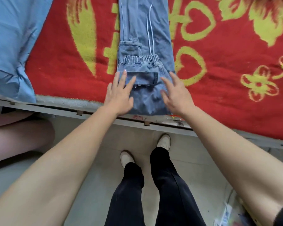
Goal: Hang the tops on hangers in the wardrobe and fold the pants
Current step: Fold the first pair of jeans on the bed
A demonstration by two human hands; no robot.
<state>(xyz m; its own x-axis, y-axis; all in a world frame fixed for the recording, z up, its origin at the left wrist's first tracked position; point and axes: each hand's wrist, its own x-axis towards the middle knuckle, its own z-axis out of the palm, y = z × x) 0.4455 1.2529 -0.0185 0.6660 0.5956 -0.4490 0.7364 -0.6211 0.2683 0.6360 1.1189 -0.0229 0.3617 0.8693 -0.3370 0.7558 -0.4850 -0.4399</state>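
Observation:
A pair of light blue jeans [144, 38] lies lengthwise on the red blanket [59, 67], folded in half along the legs. The near part is folded over so the elastic waistband [141, 59] and a back pocket face up. White drawstrings trail up the leg. My left hand [119, 93] rests flat on the left side of the folded part, fingers spread. My right hand [176, 93] lies flat on its right side, fingers apart. Neither hand grips the cloth.
A light blue garment [10, 46] lies at the left of the bed. The grey bed frame edge [88, 110] runs across below the blanket. My black-trousered legs and white shoes stand on the grey floor. A pale pink object sits low at the left.

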